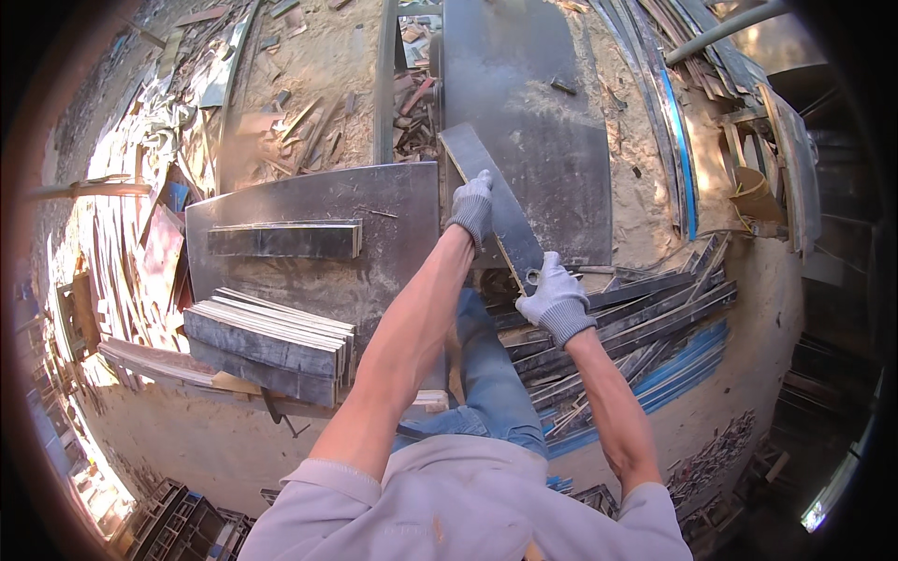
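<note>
A long dark plywood strip (pixel 503 208) slants away from me over the worktop, its pale layered edge showing along the left side. My left hand (pixel 474 201), in a light grey knit glove, is closed on the strip's left edge about midway along. My right hand (pixel 555 297), gloved alike, is closed around its near right corner. By the right thumb shows a small ring-like shape, too small to name. The palms and some fingertips are hidden. Under and beyond the strip lies a large dark panel (pixel 561 159) dusted with sawdust.
On a dark tabletop (pixel 402 210) to the left lie a short stack of strips (pixel 281 241) and a larger stack (pixel 267 346). More strips (pixel 636 313) are piled low at right. Offcuts (pixel 313 131) and sawdust cover the ground ahead. Long blue-edged lengths (pixel 680 154) stand far right.
</note>
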`<state>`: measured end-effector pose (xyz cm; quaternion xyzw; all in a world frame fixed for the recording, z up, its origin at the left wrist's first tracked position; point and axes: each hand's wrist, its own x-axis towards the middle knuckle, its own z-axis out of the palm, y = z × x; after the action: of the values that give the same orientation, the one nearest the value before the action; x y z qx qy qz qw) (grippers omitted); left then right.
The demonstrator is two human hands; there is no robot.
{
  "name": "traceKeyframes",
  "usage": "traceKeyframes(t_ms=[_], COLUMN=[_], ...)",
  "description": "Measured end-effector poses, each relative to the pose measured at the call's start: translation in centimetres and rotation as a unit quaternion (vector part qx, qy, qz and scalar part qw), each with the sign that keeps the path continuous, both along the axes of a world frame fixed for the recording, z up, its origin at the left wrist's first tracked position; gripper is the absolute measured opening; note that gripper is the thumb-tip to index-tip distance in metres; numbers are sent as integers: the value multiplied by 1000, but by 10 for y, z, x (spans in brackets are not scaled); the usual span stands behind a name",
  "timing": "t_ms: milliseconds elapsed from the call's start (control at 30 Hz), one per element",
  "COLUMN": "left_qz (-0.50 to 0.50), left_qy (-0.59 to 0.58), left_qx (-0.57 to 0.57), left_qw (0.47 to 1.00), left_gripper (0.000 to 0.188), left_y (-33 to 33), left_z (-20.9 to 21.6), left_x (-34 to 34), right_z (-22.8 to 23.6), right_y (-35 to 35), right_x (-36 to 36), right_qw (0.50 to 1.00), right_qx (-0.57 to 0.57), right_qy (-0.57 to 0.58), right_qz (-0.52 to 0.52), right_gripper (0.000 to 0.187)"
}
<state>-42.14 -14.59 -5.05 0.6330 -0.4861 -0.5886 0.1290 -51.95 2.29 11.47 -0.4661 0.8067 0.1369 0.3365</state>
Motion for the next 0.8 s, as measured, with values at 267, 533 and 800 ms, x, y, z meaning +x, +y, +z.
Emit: traceKeyframes(t_ms=[267, 533, 800], left_qz=[17, 104, 405], left_qy=[3, -84, 75], left_qx=[-7, -115, -173], left_qw=[1000, 984, 894], left_gripper=[61, 54, 53], left_y=[-28, 105, 174], left_z=[30, 170, 215], left_x=[3, 40, 213], right_z=[-6, -42, 14], right_y=[-21, 110, 103], right_x=[10, -2, 114], right_qw=[998, 939, 884], right_qx=[-38, -199, -342], right_qy=[-34, -270, -282], right_qz=[-45, -75, 147], right_gripper=[77, 90, 76])
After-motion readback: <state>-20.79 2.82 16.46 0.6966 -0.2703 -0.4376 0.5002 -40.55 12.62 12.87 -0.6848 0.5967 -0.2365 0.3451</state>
